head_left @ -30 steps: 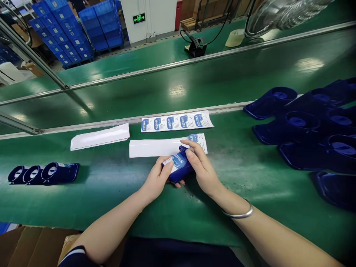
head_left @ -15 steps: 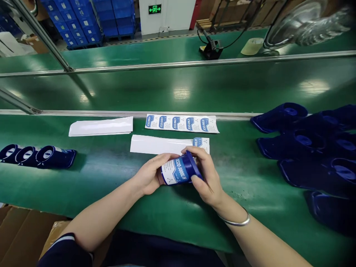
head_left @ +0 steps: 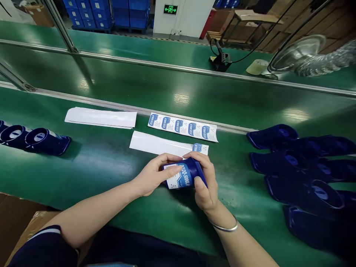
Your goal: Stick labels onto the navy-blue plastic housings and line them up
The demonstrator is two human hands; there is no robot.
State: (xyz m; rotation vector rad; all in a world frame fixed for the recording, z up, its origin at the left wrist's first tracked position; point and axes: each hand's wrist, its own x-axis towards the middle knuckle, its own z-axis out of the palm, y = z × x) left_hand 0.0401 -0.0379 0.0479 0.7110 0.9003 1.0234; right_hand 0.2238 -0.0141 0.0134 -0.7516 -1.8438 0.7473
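A dark blue plastic housing (head_left: 191,174) with a blue and white label on its side lies between both hands, above the green bench. My left hand (head_left: 155,174) grips its left end, the thumb pressed on the label. Around the flanged right end wrap the fingers of my right hand (head_left: 205,181). Just behind the hands lies a white backing strip (head_left: 158,142) with one label at its right end. Farther back is a full label sheet (head_left: 182,127); to its left are blank white strips (head_left: 101,117).
Several blue housings (head_left: 294,161) crowd the bench's right side, and a few labelled ones (head_left: 47,141) stand in a row at the left. A metal rail (head_left: 144,110) runs behind the sheets. Farther back are a black stand (head_left: 221,61) and a tape roll (head_left: 257,67).
My left thumb has moved onto the label on the housing. The view has tilted and shifted, while both hands keep hold of the housing.
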